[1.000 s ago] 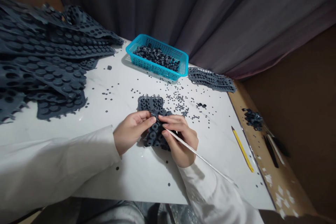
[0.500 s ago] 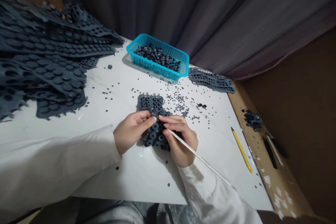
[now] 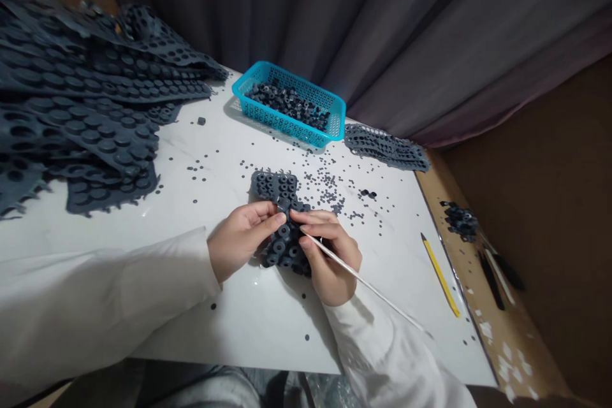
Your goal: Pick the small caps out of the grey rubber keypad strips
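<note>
A dark grey rubber sheet of moulded ring-shaped parts lies between my hands on the white table. My left hand is closed on its left side, thumb and forefinger pinching it near the middle. My right hand grips a thin white stick like a pen, its fingertips against the sheet's right side. The stick slants down to the right over my sleeve; its tip is hidden by the fingers and the sheet. Toward the far end, rows of small rings show on the sheet.
Behind the sheet stands a blue basket of small dark rubber parts. Large grey rubber sheets pile up at left. A perforated strip lies right of the basket. A yellow cutter-like tool rests at right, and tiny dark discs are scattered about.
Both hands stay at the rubber sheet with almost the same grip. The white stick's rear end has shifted slightly; the whole view has moved only a little.
</note>
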Tool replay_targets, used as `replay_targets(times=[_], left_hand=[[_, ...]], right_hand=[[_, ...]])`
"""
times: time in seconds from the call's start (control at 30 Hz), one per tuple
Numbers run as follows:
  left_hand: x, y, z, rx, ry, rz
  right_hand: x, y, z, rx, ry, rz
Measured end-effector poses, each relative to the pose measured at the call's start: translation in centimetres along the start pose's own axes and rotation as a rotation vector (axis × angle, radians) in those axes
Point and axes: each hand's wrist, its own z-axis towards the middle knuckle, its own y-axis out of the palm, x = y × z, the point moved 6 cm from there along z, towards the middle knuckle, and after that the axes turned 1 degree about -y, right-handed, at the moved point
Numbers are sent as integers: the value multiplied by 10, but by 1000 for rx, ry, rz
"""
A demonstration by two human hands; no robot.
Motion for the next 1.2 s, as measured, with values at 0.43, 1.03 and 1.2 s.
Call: replay_targets(times=[0.43,1.03,1.2], left_hand=[[-2,0,-1,13,-25,-3],[16,2,-6,20,174,3],[19,1,-8,84,196,114]], right_hand=[[1,1,-2,-6,-23,-1],[-15,-6,3,-85,-154,-103],[-14,-5,2,-86,-145,-74]])
